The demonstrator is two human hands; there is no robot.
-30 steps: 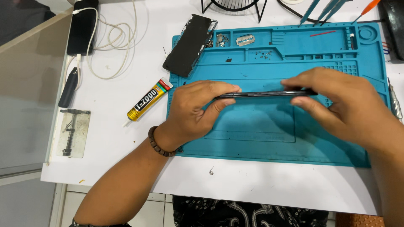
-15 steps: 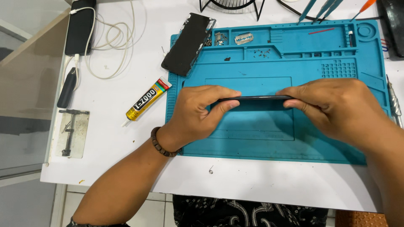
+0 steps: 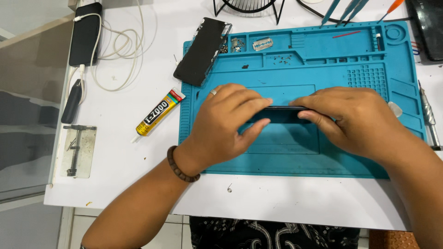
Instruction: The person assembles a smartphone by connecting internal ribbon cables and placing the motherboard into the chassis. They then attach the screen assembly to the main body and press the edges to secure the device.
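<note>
Black, thin and flat, the slab-shaped phone (image 3: 281,110) looks light, stiff and fragile, best gripped along its edges, where the left hand (image 3: 226,127) and right hand (image 3: 350,117) both clamp it over the blue silicone mat (image 3: 295,50).

Left hand (image 3: 226,127): palm down, fingers curled and pinching, thumb underneath, beaded bracelet at wrist. Right hand (image 3: 353,121): palm down, fingertips pinching toward the left hand.
</note>
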